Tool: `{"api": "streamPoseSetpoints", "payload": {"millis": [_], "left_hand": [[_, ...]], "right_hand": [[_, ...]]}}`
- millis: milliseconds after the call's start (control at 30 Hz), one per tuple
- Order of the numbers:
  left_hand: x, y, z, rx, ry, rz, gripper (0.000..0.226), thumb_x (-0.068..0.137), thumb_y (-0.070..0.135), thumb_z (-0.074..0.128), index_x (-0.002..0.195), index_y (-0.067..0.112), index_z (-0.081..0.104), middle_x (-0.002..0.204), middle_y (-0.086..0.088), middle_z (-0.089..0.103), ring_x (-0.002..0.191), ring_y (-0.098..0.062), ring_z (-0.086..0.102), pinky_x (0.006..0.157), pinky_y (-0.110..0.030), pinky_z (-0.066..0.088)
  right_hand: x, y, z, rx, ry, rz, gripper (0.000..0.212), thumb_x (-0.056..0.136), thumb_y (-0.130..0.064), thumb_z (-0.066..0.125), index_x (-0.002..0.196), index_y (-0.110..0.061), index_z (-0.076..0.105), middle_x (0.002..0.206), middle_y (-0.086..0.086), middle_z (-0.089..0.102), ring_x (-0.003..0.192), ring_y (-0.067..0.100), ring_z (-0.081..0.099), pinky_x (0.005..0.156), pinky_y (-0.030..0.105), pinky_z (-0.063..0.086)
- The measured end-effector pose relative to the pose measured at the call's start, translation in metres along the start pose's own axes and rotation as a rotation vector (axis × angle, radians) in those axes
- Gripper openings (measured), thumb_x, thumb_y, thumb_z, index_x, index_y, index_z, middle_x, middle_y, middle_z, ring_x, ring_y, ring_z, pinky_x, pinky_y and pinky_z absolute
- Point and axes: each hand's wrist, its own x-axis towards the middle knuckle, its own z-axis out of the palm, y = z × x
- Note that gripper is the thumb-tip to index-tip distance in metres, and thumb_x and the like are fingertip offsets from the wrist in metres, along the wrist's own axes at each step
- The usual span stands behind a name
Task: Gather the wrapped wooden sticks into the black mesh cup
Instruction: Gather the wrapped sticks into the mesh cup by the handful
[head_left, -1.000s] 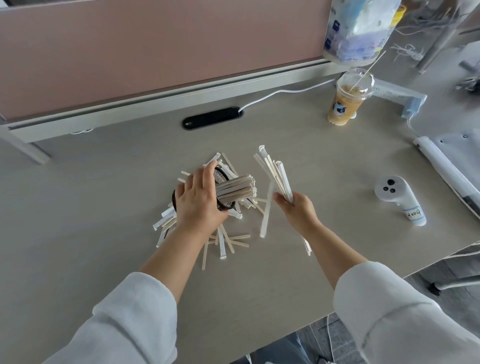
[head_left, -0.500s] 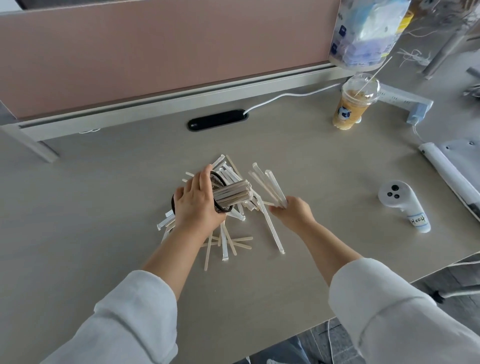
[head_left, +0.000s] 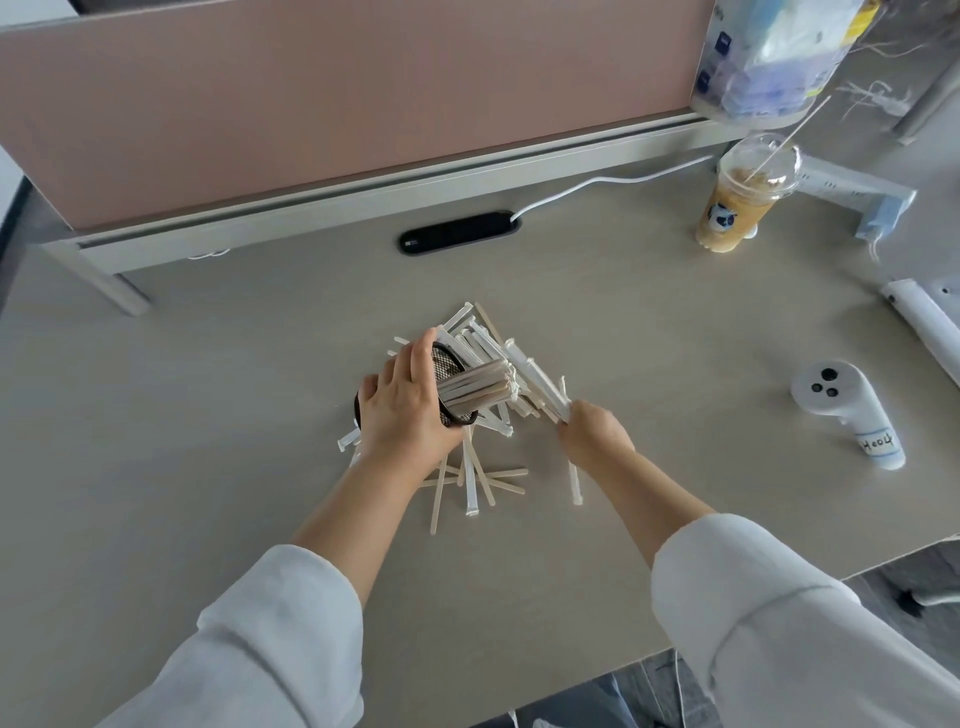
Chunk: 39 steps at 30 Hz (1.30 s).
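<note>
So the left hand (head_left: 410, 410) is wrapped around the black mesh cup (head_left: 453, 387), tipped on its side mid-frame with its mouth facing right, a packed bundle already poking out of it. The right hand (head_left: 592, 431) sits just right of that, fingers pinched on a few wrapped sticks (head_left: 535, 382) whose long axis runs up-left, straight toward the cup's opening. Looks like they only need sliding in along that line. More loose sticks (head_left: 470, 483) lie scattered on the tabletop (head_left: 208, 415) just below the cup.
</note>
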Motion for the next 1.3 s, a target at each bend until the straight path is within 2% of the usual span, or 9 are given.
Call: {"api": "streamPoseSetpoints", "payload": {"millis": [167,233,400,567,767,967,1133,1233,1300], "left_hand": [[0.002,-0.002,0.000,0.009,-0.040,-0.009,0.105,0.054,0.034,0.082,0.137,0.007,0.023,0.133,-0.012,0.046,0.118,-0.031,0.044,0.090,-0.043,0.034],[0.003,-0.001,0.001,0.004,-0.043,-0.007,0.106,0.054,0.033,0.082,0.137,0.006,0.023,0.132,-0.013,0.047,0.119,-0.031,0.045,0.089,-0.044,0.034],[0.005,-0.001,0.005,-0.017,-0.039,-0.007,0.106,0.054,0.031,0.082,0.138,0.005,0.021,0.131,-0.013,0.049,0.118,-0.031,0.046,0.088,-0.044,0.034],[0.004,0.001,0.011,-0.033,-0.023,0.020,0.105,0.055,0.034,0.079,0.138,0.007,0.021,0.124,-0.010,0.055,0.111,-0.030,0.052,0.085,-0.043,0.037],[0.003,0.012,0.008,-0.159,-0.076,0.005,0.108,0.052,0.040,0.079,0.138,0.021,0.016,0.130,0.008,0.051,0.123,-0.015,0.043,0.095,-0.035,0.028],[-0.006,0.009,0.002,-0.329,-0.120,-0.068,0.107,0.054,0.041,0.079,0.137,0.016,0.017,0.132,0.004,0.050,0.124,-0.018,0.042,0.103,-0.037,0.025],[-0.008,0.006,-0.003,-0.447,-0.110,-0.088,0.113,0.050,0.030,0.085,0.137,0.010,0.017,0.131,0.004,0.051,0.120,-0.019,0.047,0.102,-0.041,0.033],[-0.008,-0.001,-0.002,-0.454,-0.079,-0.115,0.114,0.047,0.028,0.087,0.136,0.009,0.019,0.130,-0.001,0.052,0.118,-0.023,0.050,0.098,-0.044,0.038],[-0.008,-0.005,0.001,-0.482,-0.062,-0.150,0.114,0.045,0.029,0.088,0.135,0.009,0.021,0.128,-0.003,0.054,0.115,-0.025,0.053,0.094,-0.045,0.043]], "right_hand": [[-0.002,0.002,-0.011,0.245,0.175,-0.163,0.011,0.093,-0.018,0.035,0.091,-0.010,0.042,0.082,0.015,0.061,0.074,0.035,0.058,0.064,0.038,0.048],[-0.007,-0.001,-0.022,0.246,0.212,-0.273,0.009,0.095,-0.021,0.038,0.087,-0.016,0.040,0.076,0.013,0.058,0.068,0.033,0.054,0.059,0.035,0.045],[-0.022,-0.013,-0.052,-0.210,0.298,-0.531,0.022,0.092,-0.035,0.052,0.099,-0.016,0.059,0.086,0.007,0.061,0.080,0.031,0.058,0.062,0.028,0.035],[-0.037,-0.045,-0.065,-0.592,0.219,-0.534,0.022,0.089,-0.013,0.050,0.106,-0.019,0.063,0.109,0.004,0.065,0.103,0.030,0.062,0.070,0.030,0.041],[-0.062,-0.093,-0.058,-0.800,0.149,-0.573,0.034,0.087,-0.004,0.053,0.118,-0.014,0.058,0.120,0.005,0.062,0.111,0.029,0.061,0.073,0.032,0.043],[-0.076,-0.127,-0.055,-0.951,-0.068,-0.526,0.037,0.093,-0.011,0.047,0.130,-0.011,0.051,0.131,0.005,0.056,0.120,0.026,0.055,0.082,0.030,0.043],[-0.077,-0.124,-0.068,-0.860,-0.129,-0.484,0.022,0.093,-0.005,0.045,0.109,-0.005,0.059,0.076,0.000,0.046,0.091,0.027,0.047,0.075,0.031,0.036],[-0.074,-0.115,-0.075,-0.671,-0.033,-0.589,0.039,0.088,0.002,0.043,0.121,-0.012,0.058,0.114,0.008,0.060,0.106,0.030,0.058,0.077,0.034,0.046],[-0.072,-0.110,-0.075,-0.441,-0.027,-0.675,0.049,0.083,0.002,0.044,0.128,-0.017,0.053,0.123,0.008,0.059,0.108,0.029,0.058,0.082,0.033,0.049]]}}
